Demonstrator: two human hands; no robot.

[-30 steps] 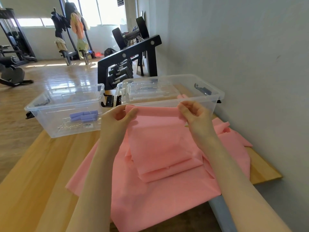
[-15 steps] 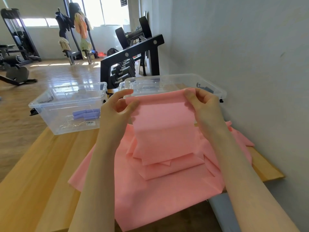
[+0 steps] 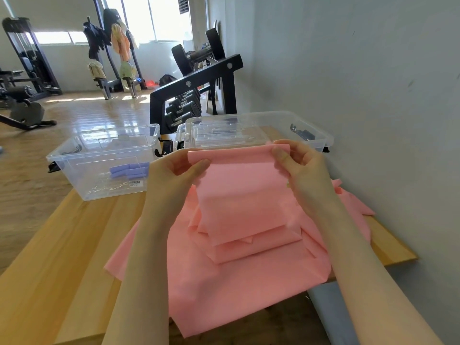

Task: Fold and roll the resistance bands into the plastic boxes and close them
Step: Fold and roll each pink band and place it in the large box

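Pink resistance band (image 3: pixel 239 195), matte and folded flat, pinched by left hand (image 3: pixel 171 180) and right hand (image 3: pixel 302 173).

I count two clear plastic boxes, the left box (image 3: pixel 104 168) and the right box (image 3: pixel 258 131), on one desk (image 3: pixel 57 257). One pink band (image 3: pixel 239 220) hangs between my left hand (image 3: pixel 171 180) and right hand (image 3: pixel 301 173).

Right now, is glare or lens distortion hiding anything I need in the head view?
Head view: the window is blown out and throws glare on the floor, not the work; the wide lens bows the wall and table edge; pink band, both boxes and both hands stay sharp and evenly lit.
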